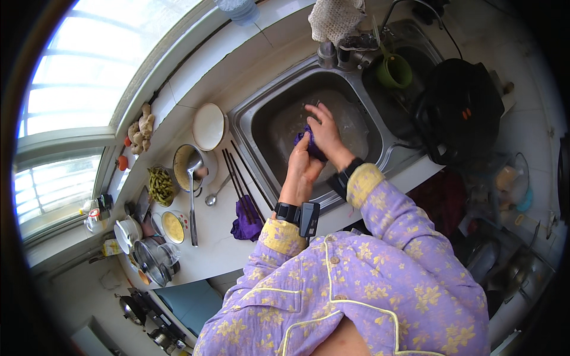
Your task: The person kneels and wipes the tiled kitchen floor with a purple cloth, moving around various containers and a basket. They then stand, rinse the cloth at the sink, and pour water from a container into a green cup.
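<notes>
A crumpled purple cloth is between my hands above the left basin of the stainless steel sink. My left hand grips it from below, with the thumb pressed on top. Against the cloth's other side rests my right hand, its fingers spread and reaching past it; its palm side is hidden. Shallow cloudy water with small bits covers the basin floor. A second purple cloth lies bunched on the counter left of the sink, with dark chopsticks lying across it.
Left of the sink stand a white bowl, a pot with a ladle across it, green pods in a container, and a cup of yellow food. A green dipper and a black pot-like vessel occupy the right basin area.
</notes>
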Available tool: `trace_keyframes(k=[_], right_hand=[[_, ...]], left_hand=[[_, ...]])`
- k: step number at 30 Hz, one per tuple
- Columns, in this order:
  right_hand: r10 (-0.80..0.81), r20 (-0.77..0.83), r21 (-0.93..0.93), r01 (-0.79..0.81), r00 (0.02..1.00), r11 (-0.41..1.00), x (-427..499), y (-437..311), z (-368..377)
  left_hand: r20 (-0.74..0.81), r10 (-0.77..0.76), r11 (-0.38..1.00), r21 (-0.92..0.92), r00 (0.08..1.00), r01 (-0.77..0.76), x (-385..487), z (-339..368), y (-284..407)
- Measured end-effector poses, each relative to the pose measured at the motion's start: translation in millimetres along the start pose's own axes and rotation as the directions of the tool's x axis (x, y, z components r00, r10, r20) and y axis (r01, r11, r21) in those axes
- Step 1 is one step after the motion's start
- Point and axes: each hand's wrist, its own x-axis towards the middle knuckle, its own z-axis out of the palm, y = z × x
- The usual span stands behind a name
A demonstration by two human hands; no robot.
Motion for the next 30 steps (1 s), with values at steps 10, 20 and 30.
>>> trace_keyframes(k=[10, 20, 30], right_hand=[[-0.203, -0.126, -0.011, 0.203, 0.971, 0.979, 3, -2, 0], [-0.462, -0.136, -0.034, 0.462, 0.876, 0.886, 5, 19, 6], [-0.626, 0.224, -0.262, 0.665, 0.747, 0.699, -16, -16, -38]], left_hand=[[0.065, -0.033, 0.999, -0.026, 0.997, 0.035, -7, -1, 1], [0.141, -0.021, 0.992, -0.120, 0.990, 0.038, -6, -5, 2], [-0.039, -0.085, 0.993, -0.088, 0.996, 0.082, -25, 45, 14]])
